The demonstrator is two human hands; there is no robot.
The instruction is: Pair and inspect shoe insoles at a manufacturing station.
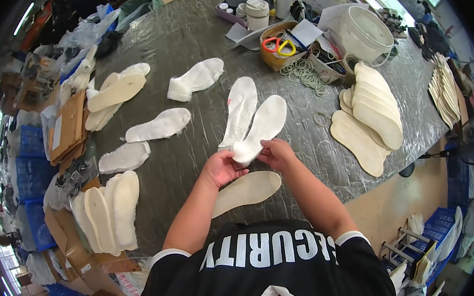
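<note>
Both hands are at the heel end of a white fluffy insole (269, 120), which points away from me over the table. My right hand (277, 154) pinches its right edge near the heel. My left hand (224, 168) grips the heel from the left, thumb and forefinger against it, the other fingers curled below. Close on the left lies another white insole (240, 111) with a ridge of fleece and a small red mark. A flat cream insole (250, 191) lies just under my hands, near my body.
Left on the plastic-covered table (167, 40) are loose fleece insoles (160, 125) and insole piles (108, 210). Fanned cream insoles (373, 106) lie at right. Far back stand a box with scissors (278, 45), rubber bands (305, 75) and a clear bucket (365, 32).
</note>
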